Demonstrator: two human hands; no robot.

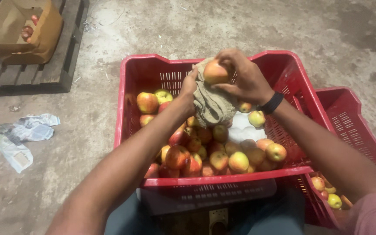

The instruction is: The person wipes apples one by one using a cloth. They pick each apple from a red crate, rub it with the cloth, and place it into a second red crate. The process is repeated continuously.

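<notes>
Two hands meet above the far rim of the red crate (129, 113), at about twelve o'clock. The right hand (244, 78) is closed around an apple (216, 72), fingers curled over its top and side. The left hand (189, 89) grips a drab cloth (212, 104) bunched against the fruit from nine o'clock. The apple looks firm, smooth and likely a little slippery, and it would bruise if squeezed, so a broad hold around its widest part suits it. The cloth is soft and limp. Below lie loose apples (223, 156) on a pale tray (244, 128). A second red crate (353, 122) stands at three o'clock, a cardboard box (22, 30) at ten.
</notes>
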